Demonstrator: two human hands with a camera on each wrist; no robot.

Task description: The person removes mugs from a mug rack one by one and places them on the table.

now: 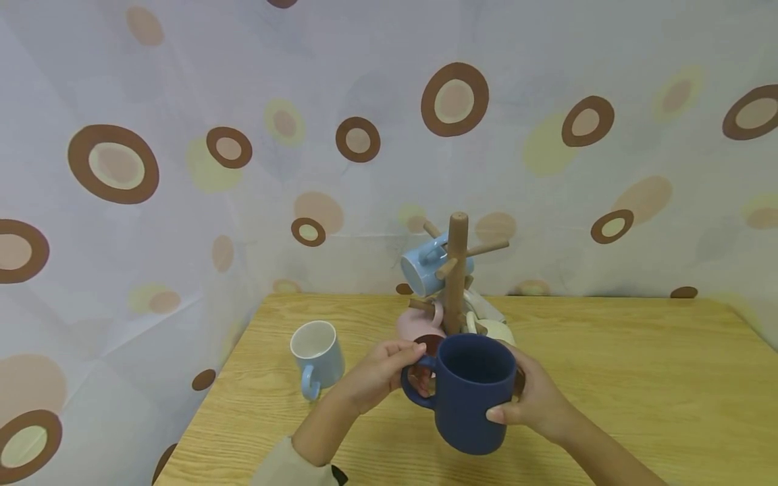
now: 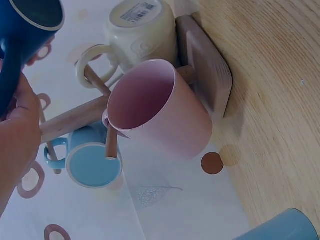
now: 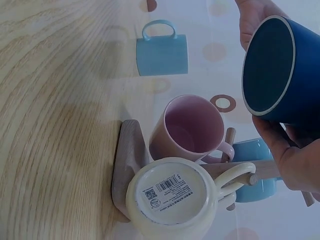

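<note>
A dark blue mug (image 1: 474,405) is held upright in front of a wooden mug tree (image 1: 456,270). My left hand (image 1: 379,374) pinches its handle between thumb and fingers. The right hand (image 1: 537,395) grips the mug's body from the other side, thumb on the near face. On the tree hang a light blue mug (image 1: 419,270) higher up, a pink mug (image 2: 165,110) and a cream mug (image 3: 172,200) lower down. In the head view, the dark blue mug and the hands partly cover the lower mugs. A reddish-brown patch behind the handle cannot be identified.
Another light blue mug (image 1: 319,358) stands upright on the wooden table (image 1: 638,378), left of the left hand. The tree's base (image 2: 207,65) rests on the table. A patterned cloth (image 1: 365,81) hangs behind the table and along its left side.
</note>
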